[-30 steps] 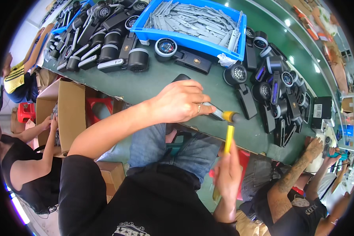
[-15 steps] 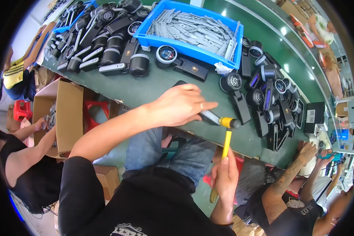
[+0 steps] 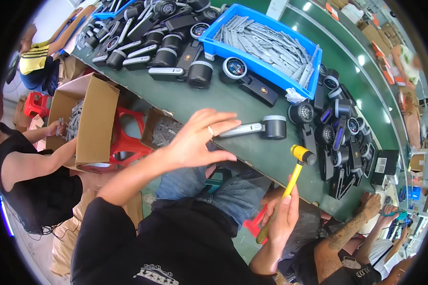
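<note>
On the bench in front of me lies a black handheld device with a round head [image 3: 274,128] and a silver-grey strip [image 3: 242,129] along its handle, the head to the right. My left hand [image 3: 199,137] is at the handle's left end, fingers stretched and thumb apart; whether a fingertip touches the handle I cannot tell. Over the near bench edge, my right hand [image 3: 283,211] grips the yellow handle of a mallet [image 3: 301,154]. The mallet's yellow and black head stands up, apart from the device.
A blue bin [image 3: 259,61] of grey strips stands at the back, with similar devices [image 3: 164,56] piled left and more devices [image 3: 340,133] right. A cardboard box [image 3: 97,126] and red stool [image 3: 128,137] are at left. Co-workers sit on both sides.
The device, earlier mostly under my left hand with its strip toward the mallet, now has its round head to the right. My left hand has moved left and spread. The view has shifted.
</note>
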{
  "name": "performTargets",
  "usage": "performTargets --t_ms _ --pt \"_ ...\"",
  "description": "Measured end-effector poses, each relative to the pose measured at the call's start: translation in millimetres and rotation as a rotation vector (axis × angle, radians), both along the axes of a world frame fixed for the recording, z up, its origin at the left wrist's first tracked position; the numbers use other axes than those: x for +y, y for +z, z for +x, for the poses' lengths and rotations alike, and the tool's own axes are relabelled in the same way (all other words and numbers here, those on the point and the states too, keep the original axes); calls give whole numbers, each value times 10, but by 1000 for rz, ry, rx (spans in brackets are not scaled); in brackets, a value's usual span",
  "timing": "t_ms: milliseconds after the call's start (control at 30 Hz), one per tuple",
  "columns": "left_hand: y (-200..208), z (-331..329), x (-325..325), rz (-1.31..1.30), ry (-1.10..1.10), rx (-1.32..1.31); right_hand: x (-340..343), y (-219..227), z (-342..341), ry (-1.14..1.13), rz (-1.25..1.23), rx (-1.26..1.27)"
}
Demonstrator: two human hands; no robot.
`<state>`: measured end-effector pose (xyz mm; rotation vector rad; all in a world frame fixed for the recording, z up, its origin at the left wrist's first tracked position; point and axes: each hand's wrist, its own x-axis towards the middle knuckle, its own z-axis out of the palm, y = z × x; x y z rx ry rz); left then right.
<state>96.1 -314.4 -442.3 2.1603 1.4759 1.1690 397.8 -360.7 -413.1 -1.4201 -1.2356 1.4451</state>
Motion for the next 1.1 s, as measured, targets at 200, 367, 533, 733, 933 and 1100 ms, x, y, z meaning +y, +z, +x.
performTargets --t_ms 200,367,533,733,933,1100 --pt "-215 13 201 -279 141 -275 91 304 -338 203 41 -141" --pt "-130 -72 265 -427 50 -357 77 545 -609 342 146 -173" --pt "-135 -54 281 -411 63 -308 304 227 -834 402 -28 -404" --pt "-245 -84 293 -364 21 -319 319 242 -933 501 -12 -469" --pt "-243 -77 292 -346 42 -294 313 126 -958 481 32 -464" --pt "-395 -114 218 -151 -6 -277 411 145 -747 268 418 -441"
